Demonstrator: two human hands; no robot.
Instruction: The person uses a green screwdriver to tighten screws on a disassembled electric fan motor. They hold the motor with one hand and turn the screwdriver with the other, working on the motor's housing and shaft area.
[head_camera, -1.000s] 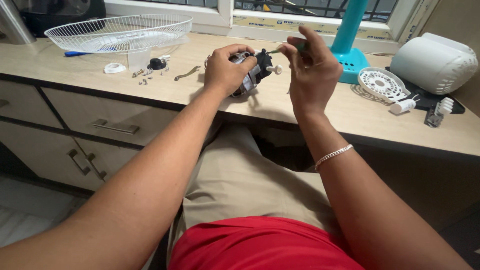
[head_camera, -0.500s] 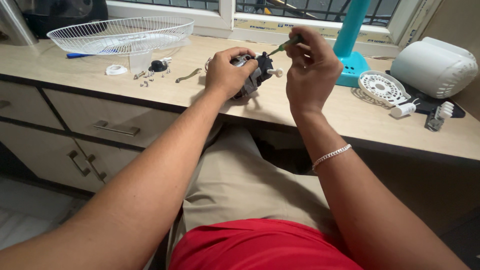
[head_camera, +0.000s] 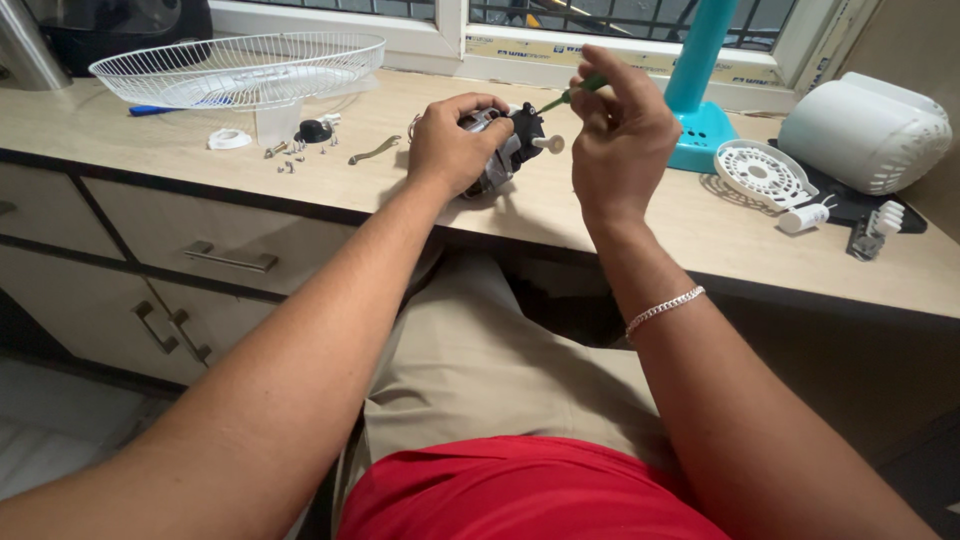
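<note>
My left hand (head_camera: 452, 140) grips a small black and silver fan motor (head_camera: 510, 148) that rests on the wooden countertop (head_camera: 560, 205). A white shaft tip sticks out of the motor toward the right. My right hand (head_camera: 620, 135) holds a thin green-handled screwdriver (head_camera: 565, 96) between its fingers, with the tip pointing down at the top of the motor. A silver bracelet sits on my right wrist.
A white wire fan guard (head_camera: 235, 68) lies at the back left, with small screws, a black knob (head_camera: 314, 130) and a white ring (head_camera: 229, 139) beside it. A teal fan stand (head_camera: 697, 90), a white round grille piece (head_camera: 765, 173) and a white motor cover (head_camera: 865, 130) stand at right. Drawers sit below left.
My right hand has risen and shifted slightly, bringing the green screwdriver tip onto the motor. My left hand stays on the motor.
</note>
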